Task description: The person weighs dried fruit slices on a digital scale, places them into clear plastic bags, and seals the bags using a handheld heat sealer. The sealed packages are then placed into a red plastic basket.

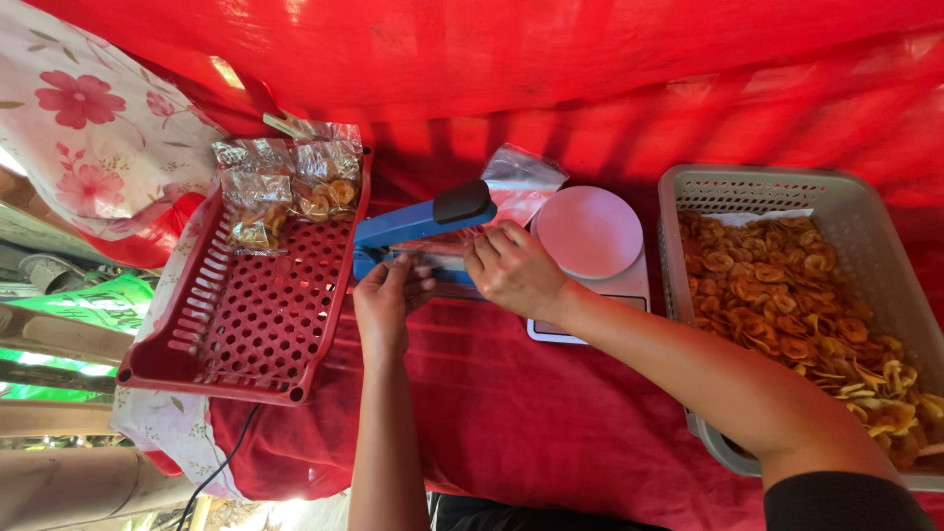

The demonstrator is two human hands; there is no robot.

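Clear bag [447, 248] lies across the blue heat sealer [413, 228], arm raised, at 12 o'clock of both hands. Left hand [385, 303] pinches the bag's near edge; right hand [513, 267] fingers curl onto its other end. Not yet sealed, by the look. At 9 o'clock, red tray [246, 324] holds three filled packets [290, 192]. At 3 o'clock, white scale [590, 236], then grey basket [708, 187], largely full of chips [796, 305].
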